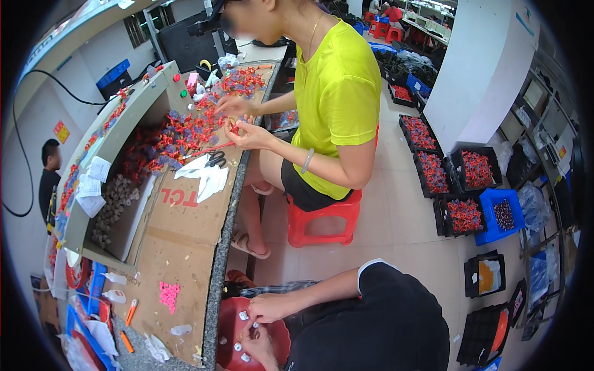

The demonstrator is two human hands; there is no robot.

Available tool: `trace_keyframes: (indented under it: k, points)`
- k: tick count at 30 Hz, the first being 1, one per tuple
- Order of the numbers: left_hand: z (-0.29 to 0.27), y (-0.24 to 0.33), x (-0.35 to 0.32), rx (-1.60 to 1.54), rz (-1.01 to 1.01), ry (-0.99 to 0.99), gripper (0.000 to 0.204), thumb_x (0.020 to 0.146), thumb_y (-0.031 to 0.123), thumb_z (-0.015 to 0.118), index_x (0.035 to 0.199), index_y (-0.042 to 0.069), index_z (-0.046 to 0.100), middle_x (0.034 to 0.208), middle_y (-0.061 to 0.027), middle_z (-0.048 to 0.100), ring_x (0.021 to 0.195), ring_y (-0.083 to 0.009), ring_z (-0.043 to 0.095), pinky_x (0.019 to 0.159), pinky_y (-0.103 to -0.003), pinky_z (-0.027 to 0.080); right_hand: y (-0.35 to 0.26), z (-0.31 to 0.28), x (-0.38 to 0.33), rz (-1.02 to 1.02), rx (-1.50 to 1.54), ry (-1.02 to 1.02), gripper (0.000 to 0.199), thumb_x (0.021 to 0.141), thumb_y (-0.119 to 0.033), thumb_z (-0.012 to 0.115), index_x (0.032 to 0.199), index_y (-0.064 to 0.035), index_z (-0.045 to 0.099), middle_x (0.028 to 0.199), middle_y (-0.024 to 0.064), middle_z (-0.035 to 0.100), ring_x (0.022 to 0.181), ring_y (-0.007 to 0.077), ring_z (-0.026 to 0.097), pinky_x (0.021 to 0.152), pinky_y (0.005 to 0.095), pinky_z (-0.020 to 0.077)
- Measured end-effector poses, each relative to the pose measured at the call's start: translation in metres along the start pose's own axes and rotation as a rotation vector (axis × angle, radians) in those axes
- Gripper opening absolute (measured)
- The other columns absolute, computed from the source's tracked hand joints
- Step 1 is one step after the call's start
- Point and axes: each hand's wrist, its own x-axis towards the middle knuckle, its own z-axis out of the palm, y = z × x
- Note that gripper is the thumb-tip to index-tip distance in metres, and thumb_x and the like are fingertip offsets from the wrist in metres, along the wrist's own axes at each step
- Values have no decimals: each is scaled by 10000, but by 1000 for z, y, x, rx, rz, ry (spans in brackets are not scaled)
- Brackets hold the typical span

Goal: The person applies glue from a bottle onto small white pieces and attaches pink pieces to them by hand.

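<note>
At the lower middle, my right hand (267,307) and my left hand (260,347) are close together over a red bowl (281,346) beside the table edge. The fingers of both are bent and pinched; what they grip is too small to make out. A small white piece (255,325) shows between them, and I cannot tell whether it is held. Several similar white pieces (237,347) lie in the bowl. My right forearm comes in from the right, out of a black sleeve with white trim. My left forearm is mostly hidden.
A co-worker in a yellow shirt (346,80) sits on a red stool (325,219), both hands at a heap of red and purple parts (185,133). The cardboard-covered table (167,247) carries scissors (216,159), pink pieces (168,297) and orange cutters (131,312). Crates (476,168) stand on the floor.
</note>
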Motion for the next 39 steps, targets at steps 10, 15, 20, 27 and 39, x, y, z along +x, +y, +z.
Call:
trace_keyframes:
  k: [10,15,20,27,39]
  points:
    - [-13,40,-16,101,99,67,222,752,-6,653,970,-20,613,876,-115,584,790,-208,575,684,-275,480,-19,-44,39,-14,16,85,108,716,-157,621,775,-81,671,788,89,629,781,272,579,694,377,474]
    - [-48,65,-30,330,-98,140,181,766,55,662,931,-16,640,798,-127,639,689,-217,626,655,-290,497,-27,-64,44,76,27,80,74,729,-96,648,777,-43,665,745,89,631,712,269,573,644,354,466]
    - [-63,39,-56,487,-116,143,199,735,57,684,925,4,657,804,-101,627,627,-155,586,577,-270,477,-34,-59,60,109,93,65,87,757,-87,665,786,-6,656,731,95,624,688,246,568,620,321,452]
    - [-33,41,-44,491,8,41,354,680,91,729,1016,42,628,973,-103,566,902,-278,571,777,-350,475,-39,-48,87,-11,99,120,81,762,-46,668,824,7,664,744,78,634,668,176,560,566,256,435]
    - [-31,28,-44,-37,-219,-100,256,758,138,688,960,11,595,964,-94,589,867,-225,585,738,-341,476,-59,-9,145,-27,171,11,380,707,-135,706,1054,-26,596,998,120,611,961,255,517,800,344,413]
